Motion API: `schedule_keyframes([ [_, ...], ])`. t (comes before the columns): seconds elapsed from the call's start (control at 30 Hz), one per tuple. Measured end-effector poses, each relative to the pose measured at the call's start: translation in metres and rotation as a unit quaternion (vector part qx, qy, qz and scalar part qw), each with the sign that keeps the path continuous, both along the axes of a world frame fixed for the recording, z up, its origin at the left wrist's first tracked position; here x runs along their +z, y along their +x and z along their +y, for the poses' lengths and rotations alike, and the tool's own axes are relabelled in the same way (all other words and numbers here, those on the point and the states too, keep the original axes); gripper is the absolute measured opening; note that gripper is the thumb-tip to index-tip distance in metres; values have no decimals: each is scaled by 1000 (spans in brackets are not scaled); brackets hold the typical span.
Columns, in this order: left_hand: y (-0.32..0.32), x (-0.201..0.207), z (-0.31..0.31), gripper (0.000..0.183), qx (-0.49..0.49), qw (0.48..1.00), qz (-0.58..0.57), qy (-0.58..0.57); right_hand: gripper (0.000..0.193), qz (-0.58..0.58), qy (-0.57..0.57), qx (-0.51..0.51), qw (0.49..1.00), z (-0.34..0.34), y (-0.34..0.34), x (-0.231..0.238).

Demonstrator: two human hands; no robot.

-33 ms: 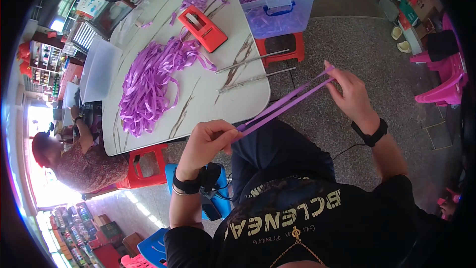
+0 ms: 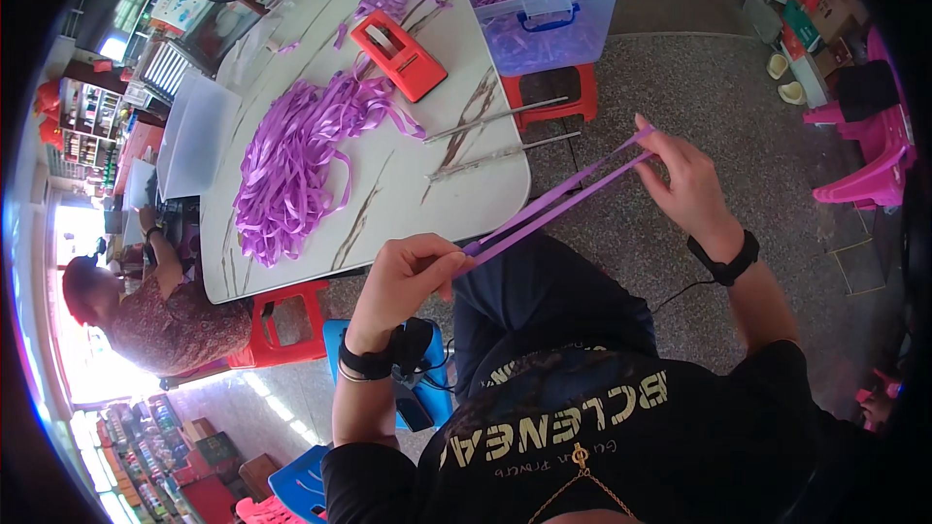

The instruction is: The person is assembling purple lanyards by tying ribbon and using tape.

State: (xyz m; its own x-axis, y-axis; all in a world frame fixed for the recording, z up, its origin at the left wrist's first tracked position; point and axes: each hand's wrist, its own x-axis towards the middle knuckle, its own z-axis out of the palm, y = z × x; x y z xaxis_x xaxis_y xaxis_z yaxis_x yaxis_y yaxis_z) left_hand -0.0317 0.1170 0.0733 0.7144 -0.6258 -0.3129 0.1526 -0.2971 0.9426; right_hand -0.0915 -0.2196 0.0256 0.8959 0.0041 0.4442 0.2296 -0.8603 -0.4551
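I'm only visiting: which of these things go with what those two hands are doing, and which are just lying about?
Seems part of the work:
- purple ribbon, held between left hand and right hand
- ribbon pile
- probably the red tape dispenser and plastic tub

Apparently just lying about:
- black phone
- pale slippers
- pink chair

Unclear: two thin rods.

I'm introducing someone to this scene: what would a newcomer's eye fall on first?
Probably the flat purple ribbon, its two strands stretched between the left hand and the right hand. Next, the tangled heap of purple ribbon on the white marble-patterned table, with a red oblong plastic device beside it.
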Motion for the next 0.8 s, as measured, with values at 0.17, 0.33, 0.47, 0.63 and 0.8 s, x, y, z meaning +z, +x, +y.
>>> schedule_keyframes([
  [0.17,-4,-5,0,10,93,990,-95,42,62,-35,9,30,999,13,14,16],
  [0.33,-4,-3,-13,14,113,911,-378,121,74,-65,72,62,993,42,21,35],
  [0.47,-1,4,-23,19,134,798,-568,152,77,-151,74,91,981,62,29,46],
  [0.63,7,14,-27,24,118,692,-694,162,83,-228,111,127,959,77,33,59],
  [0.8,18,28,-34,30,88,614,-774,129,102,-130,165,150,966,83,32,59],
])
